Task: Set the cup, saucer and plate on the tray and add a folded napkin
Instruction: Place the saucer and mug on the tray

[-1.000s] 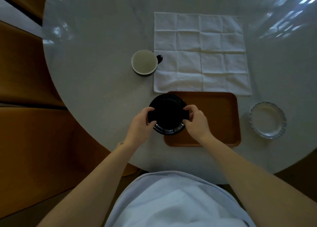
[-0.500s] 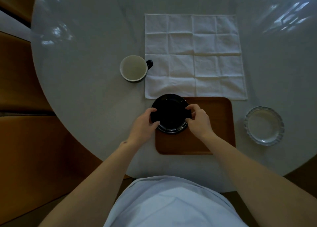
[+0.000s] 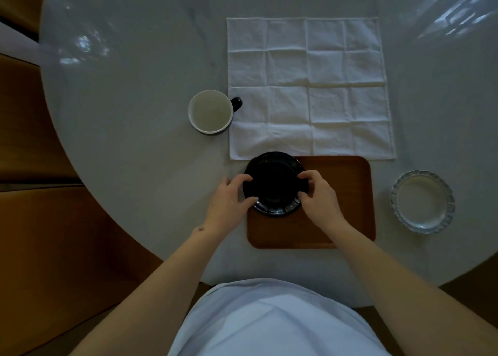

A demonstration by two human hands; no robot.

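A black saucer (image 3: 275, 183) sits at the far left corner of the brown wooden tray (image 3: 345, 202), its far rim reaching just past the tray's edge. My left hand (image 3: 229, 202) pinches the saucer's left rim and my right hand (image 3: 320, 196) pinches its right rim. A cup (image 3: 210, 111), pale inside with a dark handle, stands on the table to the tray's far left. Behind the tray a white napkin (image 3: 307, 86) lies spread flat and creased. To the right of the tray rests a small scalloped plate (image 3: 423, 201).
Everything stands on a round grey-white table (image 3: 134, 113), whose near edge curves just in front of my body. Brown wooden surfaces (image 3: 40, 221) lie beyond the table's left edge. The cup's handle touches the napkin's left border.
Both hands carried the saucer rightward from straddling the tray's left edge to lying over its far left corner. The view has also shifted a little.
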